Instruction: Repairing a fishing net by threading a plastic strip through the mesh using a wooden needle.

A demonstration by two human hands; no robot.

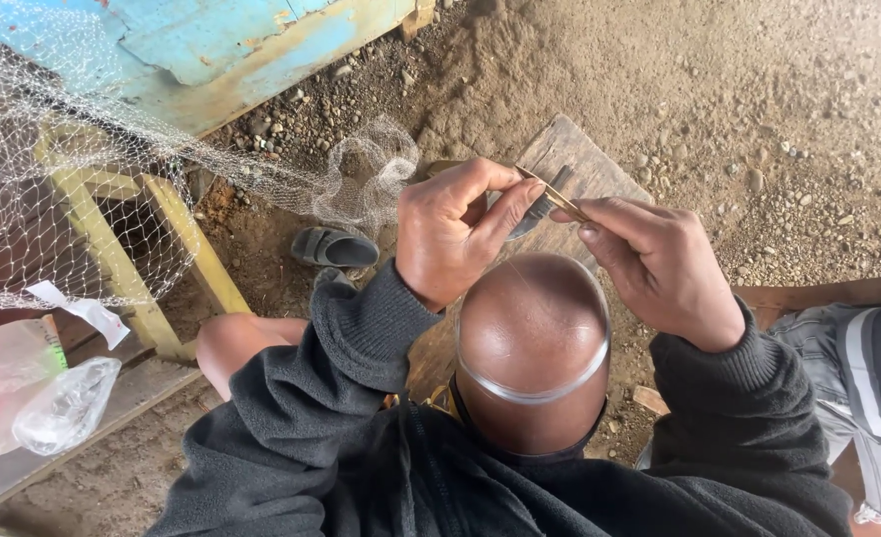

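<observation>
Fishing net (112, 189) draped taut across yellow frame (112, 259) for reach; clear bag (62, 403) at left, contents indistinct; left hand (455, 234) pinched shut on thin netting needle (557, 197), right hand (659, 264) pinching its other end, steadying it above wooden board (580, 164).

Both arms raised and bent, forearms in dark fleece sleeves converging. Left hand (455, 234) curled, thumb pressed to fingertips in a tight pinch. Right hand (659, 264) facing it, fingers extended, also pinching, knuckles up.
</observation>
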